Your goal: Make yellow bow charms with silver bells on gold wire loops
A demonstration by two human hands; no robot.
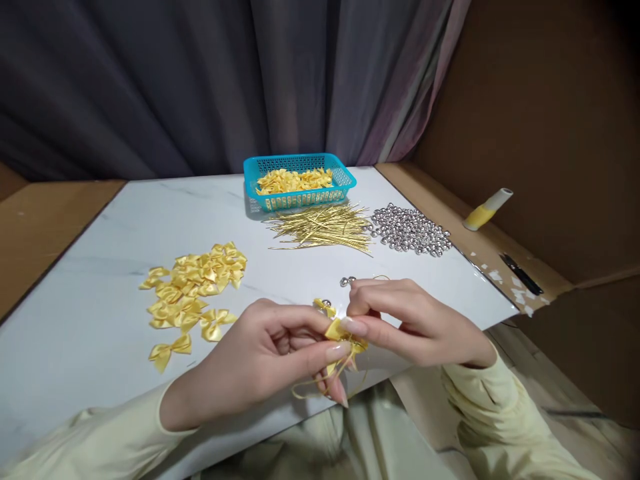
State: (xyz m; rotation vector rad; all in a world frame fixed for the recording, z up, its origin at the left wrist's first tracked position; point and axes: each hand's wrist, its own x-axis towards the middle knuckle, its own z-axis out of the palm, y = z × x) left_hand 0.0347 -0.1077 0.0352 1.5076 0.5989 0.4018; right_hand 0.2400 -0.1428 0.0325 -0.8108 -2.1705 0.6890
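My left hand (265, 360) is closed, thumb and fingers pinching a yellow satin ribbon bow (334, 329) near the table's front edge. Against the bow's right side, my right hand (407, 319) has its thumb and forefinger pressed together on a thin gold cord. A loose loop of the gold cord (299, 395) hangs below the left thumb. Just beyond the fingertips lies a small silver bell (326, 304) next to some yellow ribbon. Another pair of silver bells (345, 282) shows by the right knuckles. The fingers partly hide the bow's middle.
Loose yellow bows (200, 277) lie at the left. A blue basket (300, 201) with yellow pieces stands at the back, before gold cords (323, 227) and a heap of silver bells (410, 230). At right are a yellow-white tube (487, 210) and a black tool (521, 274).
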